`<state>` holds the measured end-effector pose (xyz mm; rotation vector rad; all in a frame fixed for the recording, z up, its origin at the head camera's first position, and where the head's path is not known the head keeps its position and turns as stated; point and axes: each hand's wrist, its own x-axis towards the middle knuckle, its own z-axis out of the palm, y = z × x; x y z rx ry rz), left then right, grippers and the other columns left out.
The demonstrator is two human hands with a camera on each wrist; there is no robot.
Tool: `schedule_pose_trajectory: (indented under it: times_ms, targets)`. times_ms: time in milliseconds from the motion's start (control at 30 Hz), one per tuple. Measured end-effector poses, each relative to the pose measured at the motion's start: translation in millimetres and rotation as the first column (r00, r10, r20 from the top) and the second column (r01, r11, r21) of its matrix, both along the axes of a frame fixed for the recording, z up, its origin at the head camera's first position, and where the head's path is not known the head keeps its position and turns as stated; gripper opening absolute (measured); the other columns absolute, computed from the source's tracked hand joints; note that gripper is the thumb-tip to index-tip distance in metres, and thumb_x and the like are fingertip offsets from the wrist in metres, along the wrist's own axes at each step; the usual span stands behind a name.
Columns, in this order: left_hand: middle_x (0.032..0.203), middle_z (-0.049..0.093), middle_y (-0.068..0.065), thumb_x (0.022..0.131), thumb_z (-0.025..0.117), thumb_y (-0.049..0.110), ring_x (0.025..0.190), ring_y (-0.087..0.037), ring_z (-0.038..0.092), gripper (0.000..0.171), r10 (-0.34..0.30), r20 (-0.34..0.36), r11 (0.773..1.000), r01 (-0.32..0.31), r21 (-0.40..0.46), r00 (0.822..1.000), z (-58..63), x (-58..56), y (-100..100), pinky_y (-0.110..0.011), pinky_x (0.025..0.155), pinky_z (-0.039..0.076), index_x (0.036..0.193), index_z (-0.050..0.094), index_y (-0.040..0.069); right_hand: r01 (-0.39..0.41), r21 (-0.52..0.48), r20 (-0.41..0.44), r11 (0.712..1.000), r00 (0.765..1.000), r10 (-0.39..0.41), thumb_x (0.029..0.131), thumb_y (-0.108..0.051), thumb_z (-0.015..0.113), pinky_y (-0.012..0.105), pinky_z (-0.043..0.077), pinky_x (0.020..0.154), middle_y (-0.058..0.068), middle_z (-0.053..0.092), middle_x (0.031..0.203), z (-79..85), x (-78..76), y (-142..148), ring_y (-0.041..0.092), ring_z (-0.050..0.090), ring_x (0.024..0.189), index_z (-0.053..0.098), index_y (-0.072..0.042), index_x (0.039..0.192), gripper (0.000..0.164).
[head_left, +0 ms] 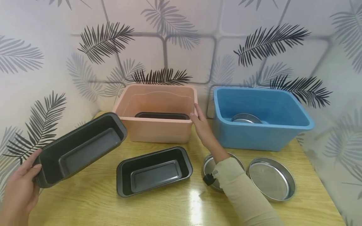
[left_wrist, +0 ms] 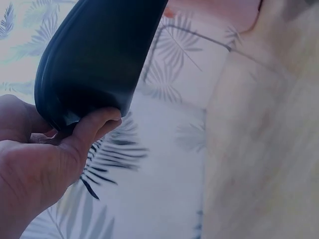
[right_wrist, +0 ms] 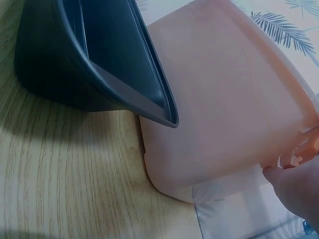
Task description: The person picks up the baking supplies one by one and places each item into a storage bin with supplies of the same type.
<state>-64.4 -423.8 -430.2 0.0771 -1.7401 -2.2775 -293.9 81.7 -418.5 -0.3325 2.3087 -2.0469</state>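
A dark loaf pan (head_left: 85, 149) is raised at the left, tilted with its right end higher. My left hand (head_left: 24, 185) grips its near left end, and the left wrist view shows fingers against the underside of the pan (left_wrist: 94, 59). At the pink bin (head_left: 158, 130), my right hand (head_left: 203, 125) holds the right rim near the front corner. Its fingers are partly hidden in the right wrist view, where the thumb touches the bin (right_wrist: 214, 99). One dark loaf pan (head_left: 162, 114) lies inside that bin. Another loaf pan (head_left: 154, 172) sits on the table before it.
A blue bin (head_left: 254, 136) stands at the right with a round metal pan (head_left: 246, 117) inside. Two round pans lie in front: one (head_left: 272, 179) in plain sight, the other (head_left: 209, 164) partly under my right forearm. The wooden table (head_left: 99, 204) meets a leaf-patterned backdrop (head_left: 189, 56).
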Motion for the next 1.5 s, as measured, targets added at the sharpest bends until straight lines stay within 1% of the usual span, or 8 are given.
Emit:
schedule_pose_trajectory:
  times_ms: [67, 167, 433, 533, 667, 1067, 1333, 1500]
  targets:
    - [0.157, 0.031, 0.003, 0.108, 0.042, 0.016, 0.098, -0.002, 0.069, 0.054, -0.011, 0.007, 1.000, 0.011, -0.013, 1.000, 12.4, -8.9, 7, -0.017, 0.069, 0.058, 0.160, 0.029, 0.021, -0.003, -0.002, -0.005, 1.000, 1.000, 0.003, 0.107, -0.040, 0.045, 0.046, 0.012, 0.127, -0.008, 0.013, 0.169, -0.4, -0.7, 1, 0.018, 0.006, 0.156, 0.018, -0.028, 0.163, 0.063]
    - [0.156, 0.031, 0.003, 0.108, 0.043, 0.018, 0.093, -0.004, 0.070, 0.053, -0.041, 0.014, 0.998, 0.041, -0.040, 0.999, 30.8, -24.7, 16, -0.018, 0.066, 0.058, 0.159, 0.032, 0.023, -0.005, -0.008, -0.010, 1.000, 1.000, 0.005, 0.107, -0.041, 0.045, 0.046, 0.012, 0.127, -0.007, 0.013, 0.169, -0.5, -1.5, 2, 0.018, 0.006, 0.156, 0.018, -0.027, 0.163, 0.064]
    - [0.170, 0.004, -0.001, 0.108, 0.045, 0.022, 0.097, -0.004, 0.069, 0.053, -0.123, 0.063, 0.988, 0.129, -0.089, 0.990, 70.4, -68.0, 39, -0.018, 0.070, 0.058, 0.159, 0.032, 0.026, -0.010, -0.023, 0.001, 1.000, 1.000, 0.010, 0.106, -0.038, 0.046, 0.046, 0.013, 0.127, -0.006, 0.013, 0.170, 0.0, -0.1, 2, 0.020, 0.007, 0.157, 0.018, -0.027, 0.163, 0.064]
    - [0.170, 0.003, -0.002, 0.107, 0.047, 0.021, 0.097, -0.004, 0.068, 0.054, -0.150, 0.080, 0.983, 0.157, -0.091, 0.986, 82.1, -84.4, 46, -0.018, 0.070, 0.057, 0.159, 0.032, 0.025, -0.011, -0.030, -0.005, 0.999, 1.000, 0.011, 0.106, -0.039, 0.046, 0.047, 0.013, 0.127, -0.006, 0.013, 0.170, 0.3, -0.2, 2, 0.020, 0.007, 0.157, 0.019, -0.026, 0.163, 0.065]
    - [0.170, 0.005, -0.005, 0.107, 0.047, 0.023, 0.101, 0.000, 0.066, 0.055, -0.172, 0.108, 0.970, 0.188, -0.154, 0.979, 94.0, -105.1, 56, -0.016, 0.073, 0.056, 0.160, 0.030, 0.023, -0.020, -0.027, -0.008, 0.999, 1.000, 0.020, 0.106, -0.038, 0.046, 0.047, 0.013, 0.127, -0.005, 0.013, 0.170, 0.4, 0.1, 3, 0.020, 0.007, 0.157, 0.019, -0.025, 0.163, 0.064]
    - [0.170, 0.007, -0.008, 0.109, 0.040, 0.022, 0.111, 0.002, 0.060, 0.055, -0.247, 0.160, 0.918, 0.284, -0.276, 0.956, 120.2, -164.5, 97, -0.014, 0.080, 0.054, 0.162, 0.024, 0.023, -0.021, -0.027, -0.007, 0.999, 1.000, 0.021, 0.106, -0.039, 0.047, 0.047, 0.015, 0.127, -0.005, 0.014, 0.169, 1.2, 1.2, 3, 0.020, 0.008, 0.157, 0.020, -0.025, 0.163, 0.064]
    - [0.167, 0.017, -0.018, 0.110, 0.038, 0.017, 0.104, 0.002, 0.064, 0.053, -0.270, 0.188, 0.895, 0.318, -0.313, 0.944, 122.2, -199.6, 116, -0.016, 0.079, 0.056, 0.161, 0.025, 0.018, -0.025, -0.031, -0.020, 0.999, 0.999, 0.025, 0.106, -0.039, 0.047, 0.049, 0.016, 0.126, -0.002, 0.015, 0.170, 0.2, 2.0, 4, 0.023, 0.009, 0.157, 0.021, -0.023, 0.163, 0.064]
    - [0.166, 0.022, -0.018, 0.110, 0.036, 0.018, 0.110, 0.002, 0.061, 0.052, -0.238, 0.228, 0.848, 0.317, -0.424, 0.944, 123.7, -214.4, 127, -0.014, 0.083, 0.054, 0.161, 0.026, 0.021, -0.028, -0.029, -0.013, 0.999, 1.000, 0.027, 0.106, -0.040, 0.047, 0.049, 0.017, 0.126, -0.002, 0.015, 0.170, -0.2, 2.4, 6, 0.023, 0.010, 0.157, 0.020, -0.024, 0.163, 0.064]
